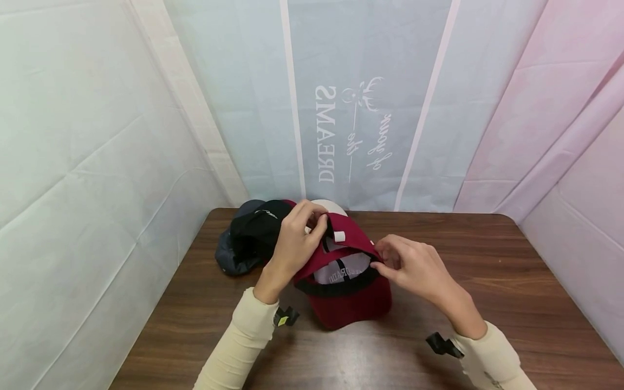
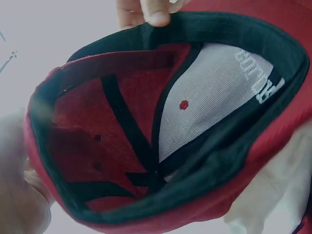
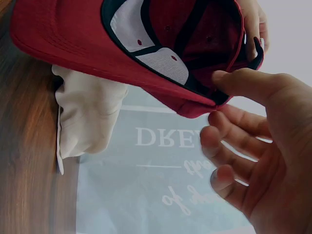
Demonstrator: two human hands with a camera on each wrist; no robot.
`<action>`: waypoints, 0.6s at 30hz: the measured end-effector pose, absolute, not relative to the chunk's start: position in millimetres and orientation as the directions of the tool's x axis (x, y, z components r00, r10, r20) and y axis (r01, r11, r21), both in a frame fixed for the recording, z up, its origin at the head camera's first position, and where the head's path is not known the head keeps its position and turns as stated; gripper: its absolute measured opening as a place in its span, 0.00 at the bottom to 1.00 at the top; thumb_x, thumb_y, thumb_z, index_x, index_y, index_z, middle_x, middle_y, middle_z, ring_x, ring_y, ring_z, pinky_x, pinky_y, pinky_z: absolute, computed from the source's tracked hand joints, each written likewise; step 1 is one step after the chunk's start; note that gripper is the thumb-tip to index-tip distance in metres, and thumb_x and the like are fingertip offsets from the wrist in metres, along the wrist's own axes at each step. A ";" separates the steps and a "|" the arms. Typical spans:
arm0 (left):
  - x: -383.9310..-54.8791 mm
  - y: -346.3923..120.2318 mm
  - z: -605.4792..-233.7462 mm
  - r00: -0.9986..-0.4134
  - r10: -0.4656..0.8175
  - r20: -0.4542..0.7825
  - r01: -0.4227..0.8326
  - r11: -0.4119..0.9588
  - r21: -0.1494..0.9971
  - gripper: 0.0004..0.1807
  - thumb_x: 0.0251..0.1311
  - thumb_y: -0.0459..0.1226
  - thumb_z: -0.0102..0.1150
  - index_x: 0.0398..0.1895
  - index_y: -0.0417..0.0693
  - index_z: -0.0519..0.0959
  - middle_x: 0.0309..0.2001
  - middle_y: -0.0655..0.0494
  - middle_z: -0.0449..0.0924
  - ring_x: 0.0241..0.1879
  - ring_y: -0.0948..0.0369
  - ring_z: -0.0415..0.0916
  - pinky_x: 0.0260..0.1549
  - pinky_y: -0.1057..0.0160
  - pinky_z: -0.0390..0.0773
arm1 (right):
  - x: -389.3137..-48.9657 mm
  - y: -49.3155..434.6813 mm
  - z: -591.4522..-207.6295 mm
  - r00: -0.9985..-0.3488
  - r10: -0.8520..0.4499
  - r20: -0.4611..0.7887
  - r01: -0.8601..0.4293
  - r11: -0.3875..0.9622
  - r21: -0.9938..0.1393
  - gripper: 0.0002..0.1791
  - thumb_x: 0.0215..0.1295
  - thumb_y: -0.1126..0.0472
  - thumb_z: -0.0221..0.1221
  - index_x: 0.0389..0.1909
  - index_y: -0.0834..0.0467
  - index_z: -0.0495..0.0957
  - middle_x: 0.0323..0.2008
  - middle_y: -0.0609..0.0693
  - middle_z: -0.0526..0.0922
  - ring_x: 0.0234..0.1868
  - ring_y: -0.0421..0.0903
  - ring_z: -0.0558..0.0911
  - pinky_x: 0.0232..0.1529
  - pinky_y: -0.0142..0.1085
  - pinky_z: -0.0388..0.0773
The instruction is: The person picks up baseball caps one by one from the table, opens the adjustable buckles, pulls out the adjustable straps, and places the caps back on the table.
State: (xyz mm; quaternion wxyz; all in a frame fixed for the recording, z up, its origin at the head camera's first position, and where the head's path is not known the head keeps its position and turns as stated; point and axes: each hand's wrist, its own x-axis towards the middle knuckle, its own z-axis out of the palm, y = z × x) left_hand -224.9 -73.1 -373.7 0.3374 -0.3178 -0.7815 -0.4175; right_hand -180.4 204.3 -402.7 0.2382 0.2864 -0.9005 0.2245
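A dark red baseball cap (image 1: 351,306) is held over the table, its opening facing up and its brim towards me. Inside show a black sweatband (image 2: 273,44), pale front panels and the reversed stitching of lettering. My left hand (image 1: 299,233) pinches the cap's back edge, beside a white tag (image 1: 339,236). On the other side, my right hand (image 1: 414,265) pinches the rim between thumb and forefinger. In the right wrist view, the other fingers (image 3: 229,180) of this hand are loosely bent below the cap.
Left of the red cap lie a black cap (image 1: 258,227) with white script and a dark blue cap (image 1: 231,257). A cream cap (image 3: 87,112) stands behind it. The brown wooden table (image 1: 487,254) meets hanging cloth (image 1: 370,43) at the back and both sides.
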 end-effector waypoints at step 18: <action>-222.1 -70.0 -368.3 -0.494 0.206 0.845 0.827 0.411 0.383 0.04 0.68 0.27 0.63 0.41 0.43 0.82 0.35 0.51 0.79 0.33 0.59 0.78 0.31 0.61 0.83 | -177.7 223.4 -392.4 -0.767 -0.420 0.485 -0.590 0.759 -0.275 0.16 0.56 0.63 0.74 0.24 0.45 0.75 0.17 0.30 0.73 0.18 0.26 0.64 0.22 0.28 0.64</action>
